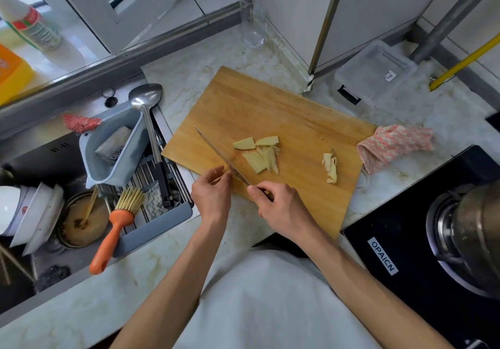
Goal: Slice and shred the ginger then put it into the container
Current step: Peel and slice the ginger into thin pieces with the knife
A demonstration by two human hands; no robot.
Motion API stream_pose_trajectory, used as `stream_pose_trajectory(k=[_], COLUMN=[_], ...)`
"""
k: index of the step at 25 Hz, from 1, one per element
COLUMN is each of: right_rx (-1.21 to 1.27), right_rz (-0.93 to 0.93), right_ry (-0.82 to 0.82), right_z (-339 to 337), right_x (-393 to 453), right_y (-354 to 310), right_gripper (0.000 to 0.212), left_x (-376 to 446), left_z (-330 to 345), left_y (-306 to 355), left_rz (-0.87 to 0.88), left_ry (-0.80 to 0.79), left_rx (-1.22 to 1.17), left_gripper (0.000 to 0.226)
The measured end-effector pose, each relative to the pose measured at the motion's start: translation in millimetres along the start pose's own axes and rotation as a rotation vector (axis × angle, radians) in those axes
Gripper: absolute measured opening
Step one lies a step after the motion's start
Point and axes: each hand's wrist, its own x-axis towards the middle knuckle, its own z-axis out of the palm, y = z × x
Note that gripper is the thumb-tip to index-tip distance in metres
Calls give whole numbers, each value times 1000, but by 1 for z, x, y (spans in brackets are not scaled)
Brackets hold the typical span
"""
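A wooden cutting board [284, 110] lies on the marble counter. Several pale ginger slices [257, 153] sit near its middle, and a small heap of ginger peel and scraps [330, 168] lies further right. My right hand [278, 205] grips the handle of a knife [216, 151] whose blade points away to the left, its edge resting on the board. My left hand [212, 190] is at the board's near left edge beside the blade, fingers curled around what looks like a small piece of ginger. A clear plastic container [376, 73] stands at the back right.
A sink [40, 159] on the left holds bowls, a grey drain basket, a ladle [147, 110] and an orange brush [113, 226]. A pink cloth [395, 148] lies right of the board. A black stove with a pot [473, 235] is at the right. A glass [253, 15] stands behind.
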Motion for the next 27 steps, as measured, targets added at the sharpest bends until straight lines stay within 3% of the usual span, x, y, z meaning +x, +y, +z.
stream_pose_trajectory(k=[12,27], right_rx=[-161,-149], right_rz=[-111,-78], right_ry=[11,-10], right_z=[-5,-3], right_x=[-3,8], right_y=[-2,-3], right_gripper=[43,45], left_x=[2,3], left_z=[9,15], left_y=[1,-2], left_rz=[-207,-189], left_ry=[12,66], left_rx=[-179,-137], left_gripper=[11,13])
